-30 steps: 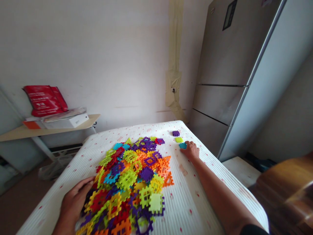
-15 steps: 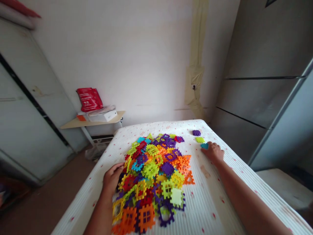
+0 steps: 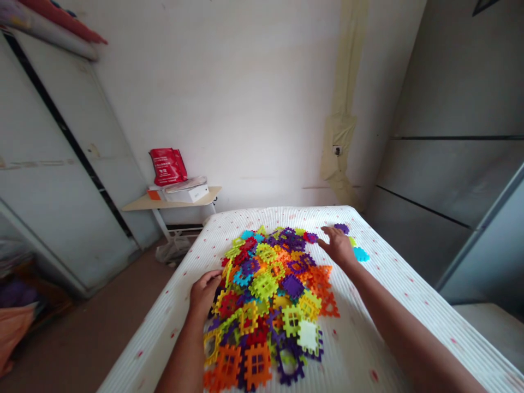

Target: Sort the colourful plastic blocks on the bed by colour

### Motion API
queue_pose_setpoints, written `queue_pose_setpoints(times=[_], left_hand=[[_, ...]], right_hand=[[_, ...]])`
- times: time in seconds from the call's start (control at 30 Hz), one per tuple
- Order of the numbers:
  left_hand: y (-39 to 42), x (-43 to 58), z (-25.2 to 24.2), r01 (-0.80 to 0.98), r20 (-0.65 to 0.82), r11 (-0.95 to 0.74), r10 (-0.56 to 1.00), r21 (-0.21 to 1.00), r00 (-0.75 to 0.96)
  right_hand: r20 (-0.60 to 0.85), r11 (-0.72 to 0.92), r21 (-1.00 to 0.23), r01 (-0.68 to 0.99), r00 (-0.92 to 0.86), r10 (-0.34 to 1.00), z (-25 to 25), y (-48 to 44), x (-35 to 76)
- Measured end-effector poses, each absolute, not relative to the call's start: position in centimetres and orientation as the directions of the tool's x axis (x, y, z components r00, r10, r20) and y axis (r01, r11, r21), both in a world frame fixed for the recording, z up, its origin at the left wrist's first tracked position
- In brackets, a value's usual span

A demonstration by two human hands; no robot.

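A heap of interlocking plastic building tiles [image 3: 264,286] in several colours lies on the bed, some with window cut-outs. My left hand [image 3: 203,292] is at the heap's left edge, fingers curled in with thumb and forefinger close together, beside a yellow-green tile [image 3: 228,272]. Whatever those fingers hold, if anything, is hidden. My right hand [image 3: 339,245] hovers open and empty near the heap's far right corner, close to a red and purple tile [image 3: 310,237]. Behind that hand, a blue tile [image 3: 361,254], a partly covered lime tile [image 3: 352,240] and a purple tile [image 3: 341,228] form a row.
The bed has a white ribbed cover [image 3: 159,322] with red spots. Past its far left corner stands a small table [image 3: 143,204] carrying a red bag [image 3: 167,166] and a white box [image 3: 187,192]. Grey cabinets [image 3: 446,174] rise on the right.
My right hand has let go of the blue tile and moved left toward the heap; the tile now lies in the row. My left hand stays at the heap's edge. The view has shifted slightly.
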State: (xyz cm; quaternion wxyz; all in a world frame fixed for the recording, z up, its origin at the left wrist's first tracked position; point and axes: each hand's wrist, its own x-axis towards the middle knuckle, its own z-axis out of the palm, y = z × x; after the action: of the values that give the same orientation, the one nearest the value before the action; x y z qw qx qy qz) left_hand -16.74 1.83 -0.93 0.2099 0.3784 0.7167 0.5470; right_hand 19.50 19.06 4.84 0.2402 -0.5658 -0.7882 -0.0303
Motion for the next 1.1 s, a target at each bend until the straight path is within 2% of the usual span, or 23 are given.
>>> queue_pose_setpoints(times=[0.1,0.3,0.57,0.73,0.9,1.1], left_hand=[[1.7,-16.6,-0.8,0.314,0.124,0.103,0.772,0.944,-0.624],[1.8,-17.1,-1.3,0.317,0.136,0.085,0.778,0.945,-0.613],[1.9,-17.3,-1.3,0.355,0.124,0.125,0.788,0.926,-0.603],[2.0,-17.2,-1.3,0.353,0.115,0.136,0.789,0.926,-0.604],[2.0,-17.3,-1.3,0.363,0.122,0.135,0.789,0.922,-0.602],[2.0,-17.1,-1.0,0.323,0.12,0.1,0.794,0.941,-0.596]], right_hand=[[0.34,0.512,-0.25,0.822,-0.42,0.841,6.5,20.0,12.9],[0.2,0.637,-0.196,0.746,-0.605,0.771,6.9,21.9,1.3],[0.014,0.674,-0.108,0.731,-0.677,0.736,4.5,23.0,-3.6],[0.012,0.679,-0.105,0.727,-0.682,0.731,4.2,23.5,-3.2],[0.054,0.674,-0.202,0.711,-0.679,0.732,5.2,23.9,-2.1],[0.2,0.593,-0.463,0.659,-0.574,0.794,6.6,23.8,1.9]])
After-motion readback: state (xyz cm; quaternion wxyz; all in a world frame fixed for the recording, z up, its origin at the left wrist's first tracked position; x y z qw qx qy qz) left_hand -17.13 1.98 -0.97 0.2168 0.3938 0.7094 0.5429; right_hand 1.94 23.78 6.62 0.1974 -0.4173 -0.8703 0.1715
